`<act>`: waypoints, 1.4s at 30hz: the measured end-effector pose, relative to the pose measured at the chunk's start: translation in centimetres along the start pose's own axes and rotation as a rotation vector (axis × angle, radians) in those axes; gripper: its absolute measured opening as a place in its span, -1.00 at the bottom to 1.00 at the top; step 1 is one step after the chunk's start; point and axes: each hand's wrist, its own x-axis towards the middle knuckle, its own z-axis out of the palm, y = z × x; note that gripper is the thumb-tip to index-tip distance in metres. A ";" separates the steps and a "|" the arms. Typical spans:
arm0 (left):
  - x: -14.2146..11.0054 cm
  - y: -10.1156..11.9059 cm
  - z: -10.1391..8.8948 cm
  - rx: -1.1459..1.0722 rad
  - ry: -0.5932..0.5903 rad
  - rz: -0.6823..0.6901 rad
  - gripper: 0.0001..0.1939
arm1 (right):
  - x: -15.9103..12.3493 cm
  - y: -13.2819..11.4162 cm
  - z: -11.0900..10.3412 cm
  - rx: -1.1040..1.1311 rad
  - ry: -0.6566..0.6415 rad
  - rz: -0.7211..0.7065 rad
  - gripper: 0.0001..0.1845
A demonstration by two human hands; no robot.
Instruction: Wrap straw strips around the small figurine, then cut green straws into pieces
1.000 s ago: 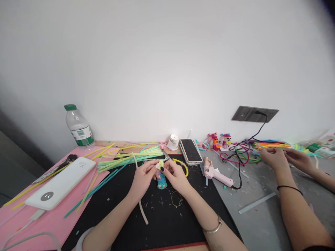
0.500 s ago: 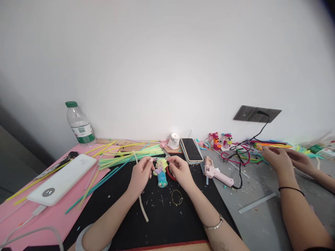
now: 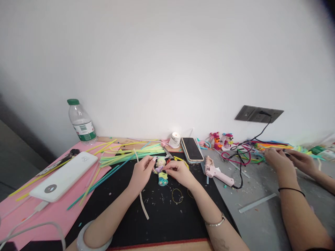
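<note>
My left hand (image 3: 141,175) is closed at the fingertips on a small doll (image 3: 162,180) of fuzzy pipe cleaner, on the side of its head and upper body. The doll is upright, with a yellowish head, a lilac middle and a blue-green lower part with two pale round spots. My right hand (image 3: 180,173) pinches at the doll's front, where a yellow patch shows; whether it grips the doll itself or a loose strand is unclear. Behind my right hand a yellow pipe cleaner (image 3: 182,160) curves out. Scissors (image 3: 166,151) lie behind the doll, their handles mostly hidden.
Pipe cleaners (image 3: 133,155) lie behind my left hand. A pink glue gun (image 3: 217,174), a phone (image 3: 192,150) and a white cup (image 3: 175,140) stand or lie nearby. Left are a power bank (image 3: 64,176) and a bottle (image 3: 83,125). Another person's hands (image 3: 281,163) work at right.
My right hand has moved from beside the doll's head down to its front. Yellow now shows across the blue lower part, and a yellow strand shows behind my right hand.
</note>
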 end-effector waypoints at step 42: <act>-0.3 0.8 0.0 0.076 -0.223 0.187 -0.81 | -0.2 -0.7 -0.5 0.035 -0.046 0.031 -0.89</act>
